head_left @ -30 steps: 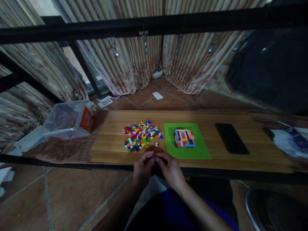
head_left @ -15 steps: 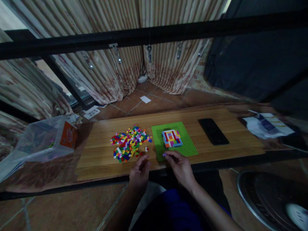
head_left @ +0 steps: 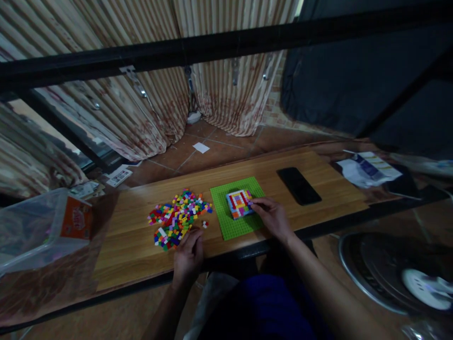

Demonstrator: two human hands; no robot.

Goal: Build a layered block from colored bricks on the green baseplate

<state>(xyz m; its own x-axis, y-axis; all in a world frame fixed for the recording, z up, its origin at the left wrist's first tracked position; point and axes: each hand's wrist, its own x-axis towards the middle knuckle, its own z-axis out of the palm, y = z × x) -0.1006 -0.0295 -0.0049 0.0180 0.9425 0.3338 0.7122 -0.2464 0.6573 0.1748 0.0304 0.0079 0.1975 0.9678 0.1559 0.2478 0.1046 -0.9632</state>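
Observation:
My right hand (head_left: pixel 272 215) reaches over the green baseplate (head_left: pixel 221 222). Its thumb and fingertips are pinched at the right edge of a block build (head_left: pixel 239 204) made of many-coloured toy bricks. A small purple toy brick is in that pinch, mostly hidden by the fingers. At the near edge of the loose brick pile (head_left: pixel 184 210) is my left hand (head_left: pixel 189 252), its fingers curled together. Whatever they may hold cannot be made out. A few small bricks (head_left: pixel 205 224) lie apart between the pile and the baseplate.
A black phone (head_left: pixel 299 185) lies right of the baseplate on the wooden board (head_left: pixel 123 236). Far left stands a clear plastic box (head_left: pixel 31 226) with an orange label. White packaging (head_left: pixel 368 170) sits beyond the board's right end. A black bar (head_left: pixel 226 45) crosses above.
My right hand has moved forward with the purple toy brick from the baseplate's near edge to the build. My left hand has shifted left to the pile, fingers more closed. The view has turned right.

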